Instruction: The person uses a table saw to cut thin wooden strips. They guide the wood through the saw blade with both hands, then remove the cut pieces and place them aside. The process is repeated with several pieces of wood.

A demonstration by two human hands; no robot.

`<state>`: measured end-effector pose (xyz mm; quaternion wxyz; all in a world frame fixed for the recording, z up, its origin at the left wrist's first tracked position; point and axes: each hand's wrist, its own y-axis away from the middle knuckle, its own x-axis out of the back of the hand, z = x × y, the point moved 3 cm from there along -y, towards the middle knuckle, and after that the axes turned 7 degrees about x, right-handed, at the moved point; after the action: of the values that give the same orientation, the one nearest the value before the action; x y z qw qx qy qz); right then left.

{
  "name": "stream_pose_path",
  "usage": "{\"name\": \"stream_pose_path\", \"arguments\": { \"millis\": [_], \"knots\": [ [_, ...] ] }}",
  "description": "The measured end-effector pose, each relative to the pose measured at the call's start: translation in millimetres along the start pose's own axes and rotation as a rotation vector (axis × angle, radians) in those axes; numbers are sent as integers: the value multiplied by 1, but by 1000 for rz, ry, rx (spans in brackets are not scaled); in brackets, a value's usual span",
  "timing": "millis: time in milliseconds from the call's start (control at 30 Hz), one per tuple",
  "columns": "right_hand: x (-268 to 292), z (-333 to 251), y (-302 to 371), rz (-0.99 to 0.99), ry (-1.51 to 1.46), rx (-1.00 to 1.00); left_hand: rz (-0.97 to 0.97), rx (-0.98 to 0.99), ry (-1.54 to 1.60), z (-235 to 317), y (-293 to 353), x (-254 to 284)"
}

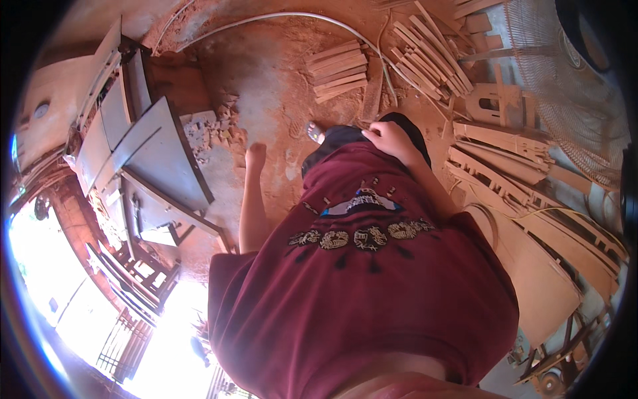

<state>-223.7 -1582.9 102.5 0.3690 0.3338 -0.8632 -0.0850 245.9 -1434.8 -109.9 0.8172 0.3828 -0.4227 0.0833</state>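
My left hand (pixel 255 156) hangs out to the left of my body over the dusty floor. It looks curled into a loose fist, and no object shows in it. At the front of my waist, my right hand (pixel 389 138) is bent inward with its fingers closed at the hem of my maroon shirt (pixel 372 286). Its fingertips lie against the cloth, beside my dark trousers (pixel 332 138), and are partly hidden. One foot in a sandal (pixel 315 132) shows beyond the trousers.
A machine with flat grey metal tables (pixel 156 149) stands to the left. Ahead lie a stack of wooden strips (pixel 337 70) and a looser pile of slats (pixel 432 56). A pale hose (pixel 292 14) curves across the floor. Cut boards (pixel 525 266) and a mesh fan guard (pixel 565 100) line the right.
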Motion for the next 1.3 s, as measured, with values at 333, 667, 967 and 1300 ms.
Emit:
{"name": "stream_pose_path", "arguments": {
  "millis": [333,667,967,1300],
  "knots": [
    [-67,23,-148,-187,-276,202,37,-22,181,113,-53,75],
    [-46,37,-203,183,-652,-72,86,-138,256,186,-122,157],
    [-182,182,-168,997,-606,-812,-308,-628,-239,275,-375,-9],
    [-301,166,-327,432,-537,-651,-359,-594,-882,314,-509,-319]
  ]
}}
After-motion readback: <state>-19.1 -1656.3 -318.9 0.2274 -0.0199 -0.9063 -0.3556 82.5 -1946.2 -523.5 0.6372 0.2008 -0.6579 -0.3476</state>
